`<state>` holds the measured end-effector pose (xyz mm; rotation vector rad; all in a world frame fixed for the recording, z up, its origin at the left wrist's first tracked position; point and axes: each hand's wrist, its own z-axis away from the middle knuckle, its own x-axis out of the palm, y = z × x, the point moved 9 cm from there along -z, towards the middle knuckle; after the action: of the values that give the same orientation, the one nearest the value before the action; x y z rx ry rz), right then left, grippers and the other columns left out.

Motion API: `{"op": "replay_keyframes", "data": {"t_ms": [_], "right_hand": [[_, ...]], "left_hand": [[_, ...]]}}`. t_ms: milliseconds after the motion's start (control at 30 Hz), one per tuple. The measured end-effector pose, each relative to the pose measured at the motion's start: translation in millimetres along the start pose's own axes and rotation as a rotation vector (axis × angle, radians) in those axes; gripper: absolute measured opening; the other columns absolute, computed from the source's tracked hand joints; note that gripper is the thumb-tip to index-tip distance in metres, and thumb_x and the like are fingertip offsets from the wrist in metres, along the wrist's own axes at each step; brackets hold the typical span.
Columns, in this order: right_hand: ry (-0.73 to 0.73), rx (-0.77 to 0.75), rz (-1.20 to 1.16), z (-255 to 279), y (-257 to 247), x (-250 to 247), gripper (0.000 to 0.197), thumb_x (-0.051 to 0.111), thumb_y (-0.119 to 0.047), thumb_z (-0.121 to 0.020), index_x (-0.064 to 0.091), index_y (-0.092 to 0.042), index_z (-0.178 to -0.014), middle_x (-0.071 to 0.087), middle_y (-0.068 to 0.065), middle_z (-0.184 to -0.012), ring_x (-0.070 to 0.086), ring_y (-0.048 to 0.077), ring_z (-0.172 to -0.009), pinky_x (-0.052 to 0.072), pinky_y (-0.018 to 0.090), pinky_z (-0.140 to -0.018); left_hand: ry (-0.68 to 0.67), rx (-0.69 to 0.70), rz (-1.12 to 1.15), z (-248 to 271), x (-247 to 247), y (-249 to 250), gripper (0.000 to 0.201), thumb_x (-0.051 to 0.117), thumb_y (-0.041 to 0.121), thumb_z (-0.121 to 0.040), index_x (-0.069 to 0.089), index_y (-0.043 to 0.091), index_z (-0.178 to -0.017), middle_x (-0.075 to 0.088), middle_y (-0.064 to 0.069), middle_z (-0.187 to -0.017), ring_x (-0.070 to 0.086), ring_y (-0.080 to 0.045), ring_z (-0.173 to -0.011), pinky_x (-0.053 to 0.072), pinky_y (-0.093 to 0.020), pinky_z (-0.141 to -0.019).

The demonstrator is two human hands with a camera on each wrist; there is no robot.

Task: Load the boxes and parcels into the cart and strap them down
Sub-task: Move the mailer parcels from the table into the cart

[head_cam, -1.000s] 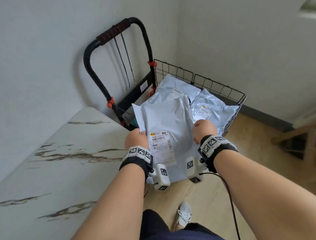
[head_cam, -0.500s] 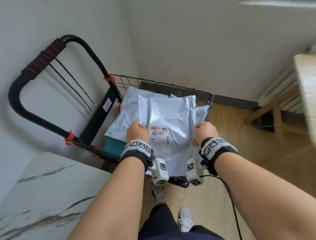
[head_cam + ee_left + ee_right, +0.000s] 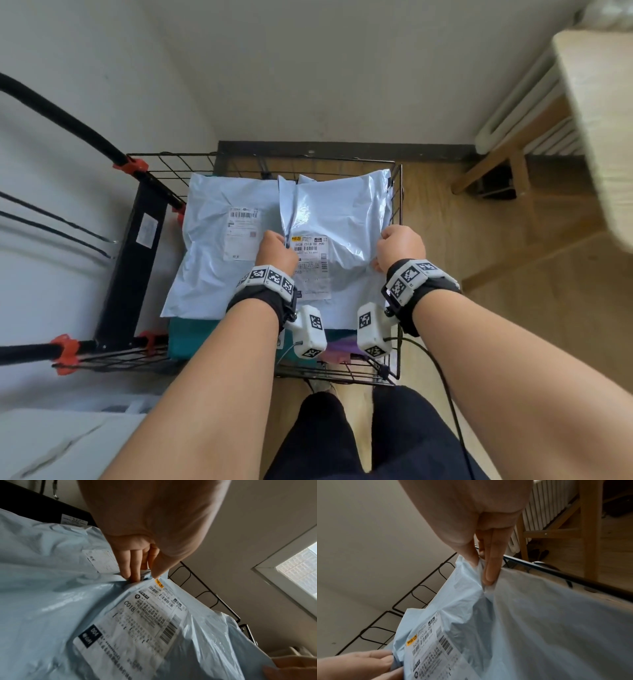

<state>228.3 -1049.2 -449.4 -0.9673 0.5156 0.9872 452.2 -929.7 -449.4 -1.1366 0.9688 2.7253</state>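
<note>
A pale blue poly mailer parcel (image 3: pixel 342 219) with a white shipping label (image 3: pixel 310 263) lies over the right half of the black wire cart (image 3: pixel 397 205). My left hand (image 3: pixel 274 250) pinches its left edge, thumb and fingers (image 3: pixel 132 566) closed on the plastic. At the parcel's right edge my right hand (image 3: pixel 399 248) pinches it too (image 3: pixel 485 566), close to the cart's right wire wall. A second pale blue parcel (image 3: pixel 219 246) lies flat beside it on the left. Under both show a teal box (image 3: pixel 191 335) and something purple (image 3: pixel 339 349).
The cart's black handle (image 3: pixel 58 116) with orange clips rises at the left against a white wall. A marble-patterned tabletop (image 3: pixel 51 442) is at lower left. Wooden furniture legs (image 3: pixel 513 178) and a radiator (image 3: pixel 524 113) stand at the right on the wood floor.
I have stepped up to the cart and now look straight down into it. Both hands have carried the parcel forward and lowered it over the right side of the cart.
</note>
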Motion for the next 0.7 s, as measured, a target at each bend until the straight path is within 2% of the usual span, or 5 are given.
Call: {"op": "replay_keyframes", "data": {"t_ms": [200, 267, 333, 533, 700], "right_hand": [[-0.052, 0.055, 0.129, -25, 6, 9, 0.022, 0.045, 0.005, -0.084, 0.047, -0.010, -0.068, 0.060, 0.010, -0.077, 0.051, 0.027, -0.072, 0.041, 0.030, -0.063], [-0.074, 0.030, 0.150, -29, 4, 14, 0.022, 0.045, 0.002, -0.087, 0.057, -0.004, -0.105, 0.063, 0.012, -0.091, 0.053, 0.029, -0.081, 0.042, 0.031, -0.069], [-0.088, -0.014, 0.173, -27, -2, 18, 0.042, 0.043, 0.000, -0.089, 0.045, -0.006, -0.130, 0.058, 0.017, -0.116, 0.057, 0.034, -0.094, 0.043, 0.033, -0.074], [-0.163, -0.182, 0.285, -33, -15, 47, 0.055, 0.046, -0.002, -0.088, 0.041, -0.017, -0.141, 0.035, 0.013, -0.142, 0.049, 0.033, -0.120, 0.048, 0.041, -0.094], [-0.212, -0.344, 0.443, -45, -19, 81, 0.061, 0.061, -0.011, -0.081, 0.039, -0.029, -0.134, 0.031, 0.010, -0.141, 0.032, 0.031, -0.132, 0.040, 0.042, -0.104]], "left_hand": [[-0.198, 0.063, -0.163, -27, 39, 4, 0.040, 0.047, 0.004, -0.092, 0.053, 0.014, -0.130, 0.049, -0.007, -0.136, 0.052, -0.024, -0.120, 0.041, -0.027, -0.090], [-0.202, 0.102, -0.253, -30, 43, 4, 0.041, 0.049, 0.002, -0.089, 0.058, 0.014, -0.127, 0.043, -0.008, -0.140, 0.051, -0.026, -0.122, 0.041, -0.027, -0.090], [-0.120, 0.107, -0.337, -31, 36, 0, 0.044, 0.046, 0.003, -0.088, 0.056, 0.017, -0.130, 0.034, -0.009, -0.147, 0.049, -0.029, -0.124, 0.043, -0.034, -0.097], [-0.168, 0.259, -0.741, -31, 50, -10, 0.081, 0.062, 0.026, -0.088, 0.012, 0.024, -0.152, -0.007, -0.001, -0.161, -0.001, -0.026, -0.148, 0.015, -0.047, -0.119], [-0.240, 0.212, -0.853, -45, 68, -27, 0.104, 0.063, 0.045, -0.084, -0.010, 0.017, -0.152, -0.009, -0.001, -0.161, -0.012, -0.022, -0.148, 0.002, -0.050, -0.120]]}}
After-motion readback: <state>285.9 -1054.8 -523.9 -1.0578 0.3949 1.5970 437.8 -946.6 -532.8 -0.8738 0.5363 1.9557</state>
